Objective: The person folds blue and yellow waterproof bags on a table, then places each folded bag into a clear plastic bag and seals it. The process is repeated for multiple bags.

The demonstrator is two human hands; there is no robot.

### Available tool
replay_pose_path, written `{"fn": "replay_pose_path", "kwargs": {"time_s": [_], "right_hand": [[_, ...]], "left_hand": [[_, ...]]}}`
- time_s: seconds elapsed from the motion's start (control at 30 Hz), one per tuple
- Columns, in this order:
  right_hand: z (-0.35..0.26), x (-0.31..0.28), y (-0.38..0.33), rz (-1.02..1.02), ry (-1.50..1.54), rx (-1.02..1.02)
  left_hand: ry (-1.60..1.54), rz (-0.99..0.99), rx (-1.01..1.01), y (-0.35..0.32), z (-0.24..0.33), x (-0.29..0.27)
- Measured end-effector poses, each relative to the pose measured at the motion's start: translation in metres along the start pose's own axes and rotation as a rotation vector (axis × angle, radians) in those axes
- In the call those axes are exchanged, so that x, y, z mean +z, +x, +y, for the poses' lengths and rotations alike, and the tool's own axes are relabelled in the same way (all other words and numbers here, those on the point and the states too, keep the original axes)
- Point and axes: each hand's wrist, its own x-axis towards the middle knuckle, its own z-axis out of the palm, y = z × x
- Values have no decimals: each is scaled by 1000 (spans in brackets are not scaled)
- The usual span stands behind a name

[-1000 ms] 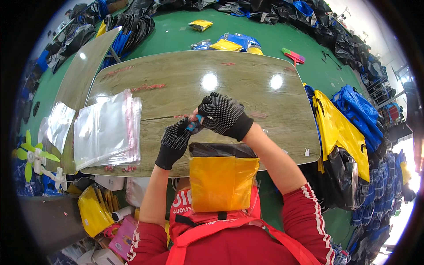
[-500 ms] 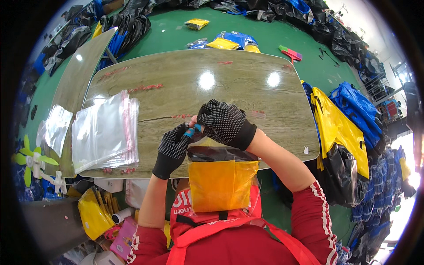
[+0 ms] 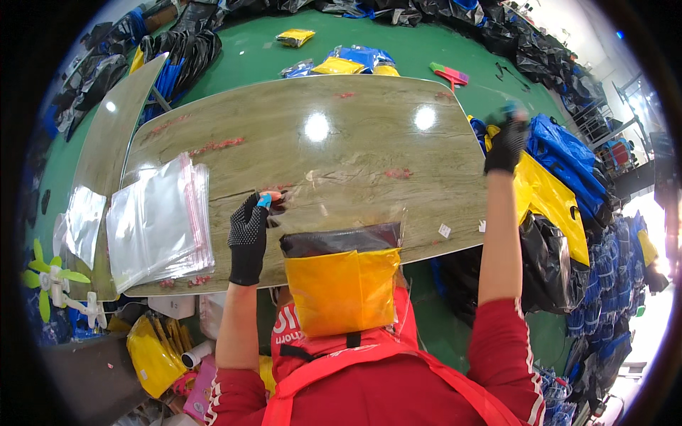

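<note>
Left hand (image 3: 249,238), fingers pinching small blue-orange item (image 3: 266,200) at clear bag (image 3: 341,206) mouth; right hand (image 3: 506,142) at 2 o'clock, well apart, fingers closed, contents blurred.

Left hand (image 3: 249,238) gripping small blue item (image 3: 264,201); right hand (image 3: 506,145) perhaps holding something.

A small blue piece (image 3: 264,200) sits pinched at the left hand (image 3: 249,238), beside a clear plastic bag (image 3: 341,202) lying flat on the counter (image 3: 355,135).
</note>
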Motion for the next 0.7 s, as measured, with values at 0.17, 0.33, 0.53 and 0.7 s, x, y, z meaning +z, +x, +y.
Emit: {"fn": "replay_pose_path", "kwargs": {"time_s": [0.17, 0.33, 0.53, 0.7], "right_hand": [[87, 16, -88, -804, -107, 362], [66, 2, -125, -857, 410, 217], [71, -40, -177, -913, -461, -719], [-18, -51, -153, -968, -684, -388]], "left_hand": [[2, -109, -289, -1, 10, -18], [-646, -346, -288, -27, 2, -32], [795, -638, 456, -61, 1, -55], [1096, -548, 239, -55, 66, -29]]}}
